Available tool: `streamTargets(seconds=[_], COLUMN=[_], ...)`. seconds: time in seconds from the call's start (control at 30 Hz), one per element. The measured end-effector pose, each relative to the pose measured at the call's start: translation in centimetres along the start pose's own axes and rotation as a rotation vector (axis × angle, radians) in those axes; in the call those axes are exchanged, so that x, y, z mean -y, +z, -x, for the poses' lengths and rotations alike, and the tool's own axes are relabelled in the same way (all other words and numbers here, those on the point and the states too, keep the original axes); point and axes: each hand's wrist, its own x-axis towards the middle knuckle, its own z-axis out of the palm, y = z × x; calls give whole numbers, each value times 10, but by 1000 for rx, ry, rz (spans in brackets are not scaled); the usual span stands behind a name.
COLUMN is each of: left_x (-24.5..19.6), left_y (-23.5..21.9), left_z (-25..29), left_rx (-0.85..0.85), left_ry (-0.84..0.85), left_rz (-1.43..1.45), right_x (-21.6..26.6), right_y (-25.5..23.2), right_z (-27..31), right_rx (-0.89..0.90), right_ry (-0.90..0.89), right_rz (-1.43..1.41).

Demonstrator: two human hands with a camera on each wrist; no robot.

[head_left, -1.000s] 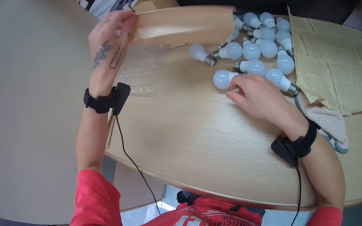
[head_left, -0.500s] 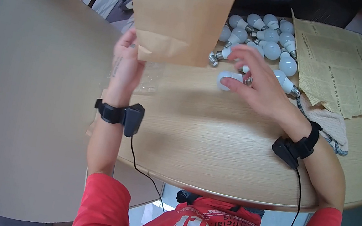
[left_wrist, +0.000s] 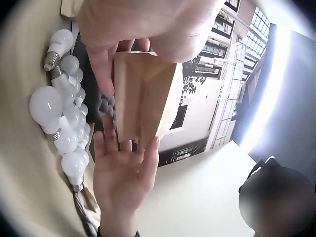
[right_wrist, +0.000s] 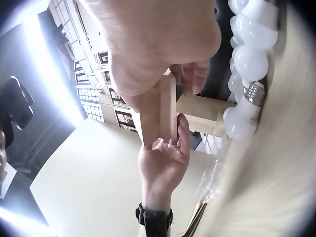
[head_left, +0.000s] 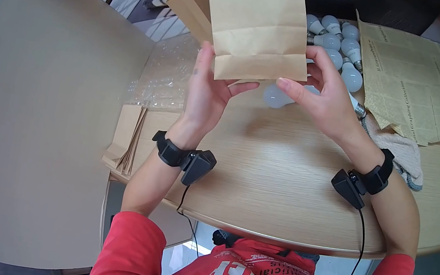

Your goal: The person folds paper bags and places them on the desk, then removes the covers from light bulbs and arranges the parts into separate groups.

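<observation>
A flattish brown paper bag is held up over the table, its folded bottom toward me. My left hand holds its lower left corner, some fingers reaching beneath the bottom edge. At the lower right corner my right hand grips the bag, thumb near the bottom edge and fingers behind; the left wrist view shows this hand against the bag's end. Just below the bag, a white light bulb lies on the table. More bulbs with screw bases cluster behind the right hand, partly hidden by the bag.
Another brown paper bag stands at the back left. In front of it lies a clear bubble-wrap sheet, with a stack of folded paper bags at the table's left edge. Newsprint-patterned paper and a white cloth lie at right.
The left hand has brought the paper bag rightward, from lying tilted to raised with its bottom toward me. The right hand has left the bulb and taken hold of the bag.
</observation>
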Motion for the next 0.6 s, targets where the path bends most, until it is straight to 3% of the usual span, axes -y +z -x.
streamTargets(seconds=[0.07, 0.17, 0.27, 0.6], left_x=[-4, 0, -4, -3], left_y=[3, -1, 11, 10], left_z=[5, 5, 9, 6], left_rx=[34, 84, -14, -20], left_ry=[-2, 21, 71, 18], left_rz=[60, -99, -226, -79], right_x=[-2, -5, -5, -10], right_y=[0, 0, 0, -2], right_z=[0, 0, 0, 1], right_rx=[-19, -29, -23, -78], right_ry=[13, 36, 34, -35], right_rz=[22, 53, 71, 127])
